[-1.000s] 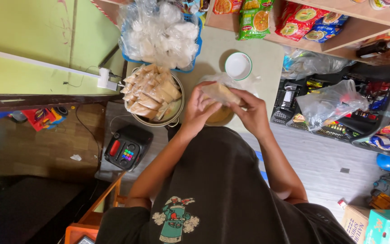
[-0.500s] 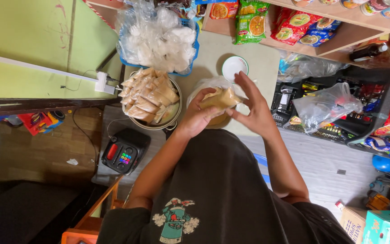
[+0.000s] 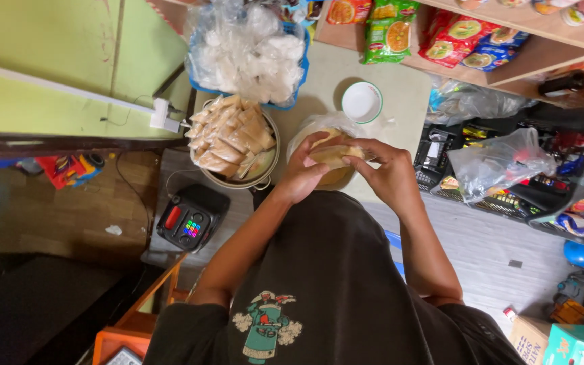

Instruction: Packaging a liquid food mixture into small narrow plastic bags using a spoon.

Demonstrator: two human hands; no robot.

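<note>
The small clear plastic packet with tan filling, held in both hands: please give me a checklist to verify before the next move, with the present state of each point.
1. Left hand grips the small clear plastic packet of tan filling: ok.
2. Right hand also touches the packet: ok.
3. Packet mouth is closed: cannot tell, fingers hide it.
4. Packet is over the beige tabletop, not over the floor: ok.
5. Round metal pot of finished tan packets has free room: not ok, it looks heaped.
6. White round bowl stands apart from both hands: ok.
</note>
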